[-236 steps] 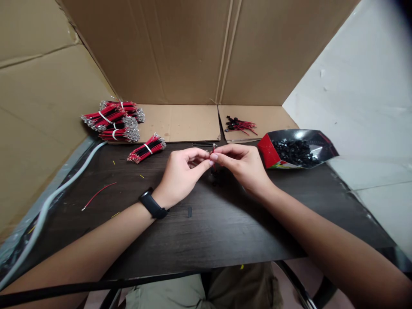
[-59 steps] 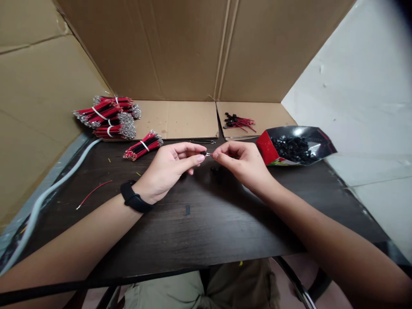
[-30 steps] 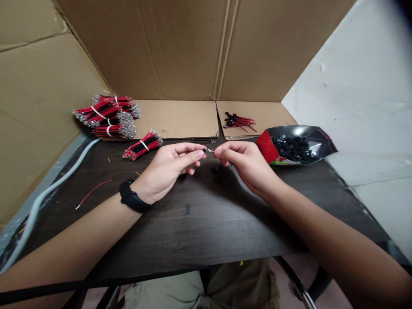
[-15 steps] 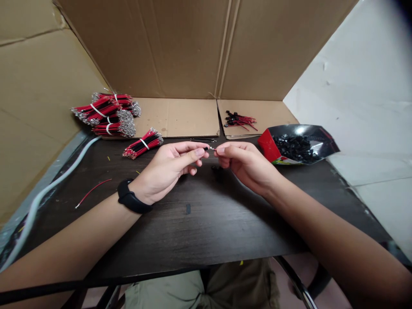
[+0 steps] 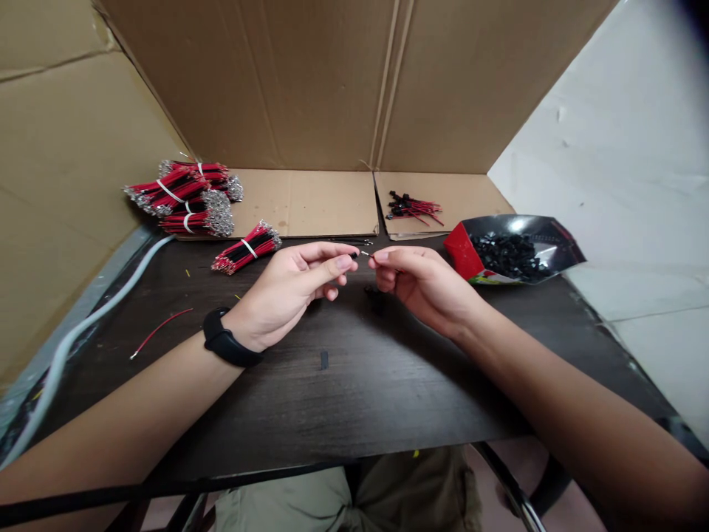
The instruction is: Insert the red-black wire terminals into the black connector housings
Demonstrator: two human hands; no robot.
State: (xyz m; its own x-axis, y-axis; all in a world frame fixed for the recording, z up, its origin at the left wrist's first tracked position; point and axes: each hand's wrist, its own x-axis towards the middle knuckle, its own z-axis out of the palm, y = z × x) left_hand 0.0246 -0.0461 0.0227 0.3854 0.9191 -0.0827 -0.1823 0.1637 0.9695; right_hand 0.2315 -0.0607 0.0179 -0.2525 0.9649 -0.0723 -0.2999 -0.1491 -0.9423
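Observation:
My left hand [image 5: 307, 284] pinches a small black connector housing [image 5: 354, 256] between thumb and forefinger. Facing it, my right hand [image 5: 418, 277] pinches a thin wire with a silvery crimped terminal [image 5: 364, 253] at its end. The terminal points at the housing; a tiny gap seems to separate them. Most of the wire is hidden by my right fingers. Below my right fingertips some black pieces [image 5: 375, 295] lie on the dark table in shadow. Behind my hands lie a few loose wires [image 5: 351, 241] with metal ends.
Bundled red and black wires [image 5: 182, 196] are piled at the back left, with one bundle [image 5: 247, 247] nearer. A single red wire [image 5: 160, 330] lies left. Wired connectors [image 5: 413, 208] rest on cardboard. An open box [image 5: 462, 255] of black housings stands right.
The terminal in my right hand has shifted slightly and shows more plainly beside the housing. My left hand stays almost still, and both pinches hold.

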